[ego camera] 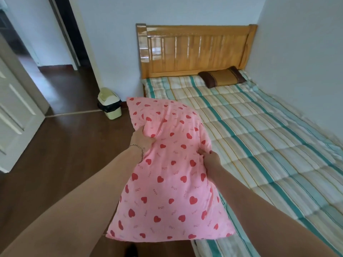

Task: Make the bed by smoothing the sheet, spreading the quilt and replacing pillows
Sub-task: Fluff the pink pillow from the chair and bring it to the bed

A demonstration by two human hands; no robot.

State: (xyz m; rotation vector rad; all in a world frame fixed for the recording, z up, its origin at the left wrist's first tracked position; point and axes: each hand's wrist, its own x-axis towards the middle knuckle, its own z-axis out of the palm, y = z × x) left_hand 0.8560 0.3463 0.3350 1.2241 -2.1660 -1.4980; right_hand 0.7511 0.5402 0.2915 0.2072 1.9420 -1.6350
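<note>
A: How will the pink pillow [167,173] handle?

B: Soft and light, I'd judge. The left hand [143,139] bunches its nine o'clock edge, the right hand [211,157] pinches its three o'clock edge; both grips dent it.

A: Where, and pointing how?

B: Held above the bed's [259,136] near-left edge, long axis six to twelve o'clock, toward the headboard [196,51].

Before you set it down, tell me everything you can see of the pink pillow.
The pink pillow looks like soft cotton, printed with red hearts and small "LOVE" lettering. Plump and creased, it is held up over the bed's near left edge. The left hand grips its left side, the right hand pinches its right side.
</note>
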